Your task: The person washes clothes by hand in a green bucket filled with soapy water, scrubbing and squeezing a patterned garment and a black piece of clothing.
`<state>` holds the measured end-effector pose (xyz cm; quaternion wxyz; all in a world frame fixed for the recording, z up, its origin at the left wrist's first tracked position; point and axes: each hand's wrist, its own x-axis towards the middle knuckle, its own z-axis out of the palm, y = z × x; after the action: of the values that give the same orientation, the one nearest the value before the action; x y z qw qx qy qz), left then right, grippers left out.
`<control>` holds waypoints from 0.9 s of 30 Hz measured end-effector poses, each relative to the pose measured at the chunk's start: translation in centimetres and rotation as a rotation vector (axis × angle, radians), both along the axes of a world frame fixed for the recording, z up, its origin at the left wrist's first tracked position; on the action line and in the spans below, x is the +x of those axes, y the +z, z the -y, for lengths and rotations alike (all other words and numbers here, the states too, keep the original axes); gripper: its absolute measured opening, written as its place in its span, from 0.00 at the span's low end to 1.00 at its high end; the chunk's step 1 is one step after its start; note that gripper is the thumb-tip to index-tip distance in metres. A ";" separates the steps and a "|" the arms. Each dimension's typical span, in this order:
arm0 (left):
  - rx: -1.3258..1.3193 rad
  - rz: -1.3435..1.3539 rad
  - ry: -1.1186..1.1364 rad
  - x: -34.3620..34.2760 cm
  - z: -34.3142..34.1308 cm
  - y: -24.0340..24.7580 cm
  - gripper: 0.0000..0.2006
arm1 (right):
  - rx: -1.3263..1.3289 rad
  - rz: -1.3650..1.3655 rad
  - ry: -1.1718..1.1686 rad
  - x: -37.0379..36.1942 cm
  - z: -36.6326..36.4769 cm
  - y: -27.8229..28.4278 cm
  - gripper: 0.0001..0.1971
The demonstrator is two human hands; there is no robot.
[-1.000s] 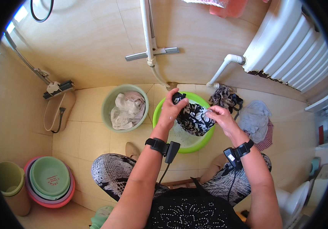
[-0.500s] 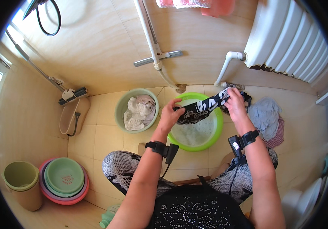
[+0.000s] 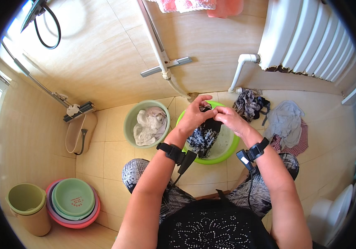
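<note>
A black-and-white patterned garment (image 3: 204, 139) hangs bunched from my two hands over a bright green basin (image 3: 232, 150). Cloudy, sudsy water shows in the basin beside the cloth. My left hand (image 3: 196, 115) grips the garment's upper edge, its index finger lifted off the cloth. Close against it, my right hand (image 3: 231, 119) pinches the same edge between thumb and fingers. The fingertips of the two hands nearly meet, and part of the cloth is hidden behind them.
Left of the green basin stands a pale green basin (image 3: 127, 132) holding whitish cloths (image 3: 149, 124). A dark patterned garment (image 3: 249, 104), a grey cloth (image 3: 286, 120) and a red checked cloth (image 3: 300, 139) lie right. Stacked basins (image 3: 74, 197) and a bucket (image 3: 28, 207) stand near left; a radiator (image 3: 306, 41) hangs far right.
My hands have come together over the basin. The garment, stretched sideways between them before, now hangs bunched downward. The view has shifted slightly.
</note>
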<state>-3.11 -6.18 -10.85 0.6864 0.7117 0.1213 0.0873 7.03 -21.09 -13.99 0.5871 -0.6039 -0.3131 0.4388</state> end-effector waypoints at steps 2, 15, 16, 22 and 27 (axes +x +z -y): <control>0.000 0.070 0.046 -0.1 -0.2 -0.8 0.22 | 0.061 -0.137 -0.106 -0.3 0.1 0.5 0.11; 0.657 -0.262 -0.003 -3.1 -1.9 -5.7 0.09 | 0.466 -0.408 -0.472 3.0 3.9 6.4 0.08; 0.710 -0.296 -0.017 -2.7 -1.3 -5.0 0.13 | 0.432 -0.392 -0.450 2.3 3.7 6.5 0.09; 0.152 0.184 -0.149 0.3 2.3 -2.4 0.36 | 0.243 0.050 -0.216 0.0 2.4 6.2 0.06; 0.469 -0.058 -0.202 1.4 1.6 3.4 0.21 | 0.176 0.118 -0.190 0.3 2.1 6.1 0.07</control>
<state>-1.69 -7.79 -7.48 0.5041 0.8621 0.0456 0.0239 7.31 -23.24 -7.92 0.6572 -0.6017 -0.3257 0.3160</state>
